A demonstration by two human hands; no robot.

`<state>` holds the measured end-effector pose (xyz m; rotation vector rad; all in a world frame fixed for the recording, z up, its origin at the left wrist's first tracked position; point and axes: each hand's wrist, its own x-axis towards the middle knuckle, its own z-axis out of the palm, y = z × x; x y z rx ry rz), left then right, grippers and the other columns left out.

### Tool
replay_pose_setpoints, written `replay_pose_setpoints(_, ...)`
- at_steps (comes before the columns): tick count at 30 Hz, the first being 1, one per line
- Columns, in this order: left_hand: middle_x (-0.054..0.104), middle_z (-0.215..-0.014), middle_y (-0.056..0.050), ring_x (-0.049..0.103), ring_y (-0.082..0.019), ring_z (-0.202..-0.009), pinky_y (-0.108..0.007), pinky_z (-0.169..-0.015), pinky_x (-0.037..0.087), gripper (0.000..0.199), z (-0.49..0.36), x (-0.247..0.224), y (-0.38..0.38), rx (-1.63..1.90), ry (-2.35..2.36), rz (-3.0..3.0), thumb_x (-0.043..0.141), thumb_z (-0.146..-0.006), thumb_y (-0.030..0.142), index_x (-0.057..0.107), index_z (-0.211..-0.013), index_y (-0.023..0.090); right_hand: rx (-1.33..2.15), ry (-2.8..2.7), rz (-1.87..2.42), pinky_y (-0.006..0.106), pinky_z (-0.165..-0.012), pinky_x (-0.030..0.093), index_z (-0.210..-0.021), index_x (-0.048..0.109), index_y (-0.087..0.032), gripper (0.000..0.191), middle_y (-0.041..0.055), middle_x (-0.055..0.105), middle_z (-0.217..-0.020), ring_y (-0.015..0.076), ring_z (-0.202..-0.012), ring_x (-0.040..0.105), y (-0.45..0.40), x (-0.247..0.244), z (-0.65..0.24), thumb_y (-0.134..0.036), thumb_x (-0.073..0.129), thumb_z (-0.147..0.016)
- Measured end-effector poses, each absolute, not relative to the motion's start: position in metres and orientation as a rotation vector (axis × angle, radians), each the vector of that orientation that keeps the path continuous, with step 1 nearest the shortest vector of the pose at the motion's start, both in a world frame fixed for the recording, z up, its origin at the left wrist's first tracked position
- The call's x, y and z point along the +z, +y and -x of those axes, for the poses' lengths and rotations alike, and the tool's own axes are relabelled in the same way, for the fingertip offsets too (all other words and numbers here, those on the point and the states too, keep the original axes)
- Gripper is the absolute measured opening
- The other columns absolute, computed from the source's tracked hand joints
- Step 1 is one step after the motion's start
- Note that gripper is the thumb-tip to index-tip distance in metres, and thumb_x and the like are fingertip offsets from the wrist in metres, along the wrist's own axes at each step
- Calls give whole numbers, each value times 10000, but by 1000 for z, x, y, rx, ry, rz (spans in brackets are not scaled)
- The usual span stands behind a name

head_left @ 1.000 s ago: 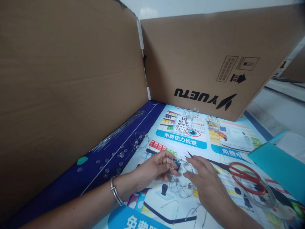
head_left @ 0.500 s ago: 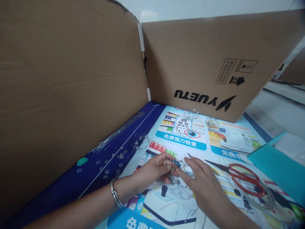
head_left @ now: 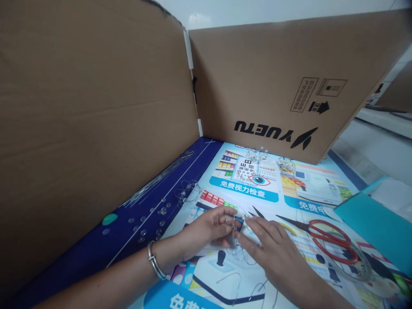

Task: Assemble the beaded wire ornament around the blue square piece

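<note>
Left hand: here it is, the left hand [head_left: 209, 227] coming in from the near left, thumb and forefinger pinched on the beaded wire piece [head_left: 236, 244], silver bangle [head_left: 156, 260] at the wrist.
Right hand: the right hand [head_left: 275, 246] faces it, fingers bent inward, tips right up at the wire; whether they grip or merely touch, I cannot tell.
Beaded wire piece: low over the printed sheet [head_left: 251, 204], between both hands, its loops hanging toward the near side.
Cut wires: bent wire lengths [head_left: 238, 283] lie just nearside of the hands.
Scissors: red-handled scissors [head_left: 334, 241] sit right of the right hand, apart from it, a strip of print between; dark pointed tips [head_left: 257, 211] of another tool poke out beyond its fingers.
Left edge: clear beads [head_left: 163, 210], a green oval [head_left: 110, 219] and straight wires [head_left: 157, 179] line the blue border beneath the left cardboard panel [head_left: 96, 107].
Far edge: two beaded clusters [head_left: 256, 155] sit by the foot of the right cardboard panel [head_left: 273, 73], well beyond the fingers.
Right edge: a teal folder [head_left: 375, 225] bounds that side, past the scissors.
</note>
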<state>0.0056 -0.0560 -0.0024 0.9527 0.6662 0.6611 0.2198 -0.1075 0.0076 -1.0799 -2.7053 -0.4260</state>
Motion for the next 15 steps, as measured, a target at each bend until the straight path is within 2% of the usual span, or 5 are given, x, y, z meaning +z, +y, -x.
replay_pose_setpoints(3,557,-1051,-93,606,-190,-854,-244,-612,467,381,-3,-3,-55,650,619,-956,631,-745,182,465,-1088,190,-358,-2631,1146,476,-890,360,-1250,439,-258,536,102,430,-1294,286,-1197,335,-108,0,-227,1,385,-784)
replay_pose_setpoints(6,555,-1036,-92,598,-223,-912,-248,-618,461,379,1,-2,-54,632,584,-978,623,-743,150,460,-1084,187,-311,-2538,1189,468,-895,364,-1190,498,-215,488,113,453,-1258,286,-1173,349,-106,-6,-230,7,389,-769)
replay_pose_setpoints(15,558,-927,-59,594,-153,-741,-251,-567,460,352,9,-7,-46,692,714,-1074,620,-744,200,480,-1067,177,-209,-2527,1289,469,-889,362,-1213,481,-183,493,108,503,-1184,262,-1044,437,-103,-10,-232,-30,412,-750)
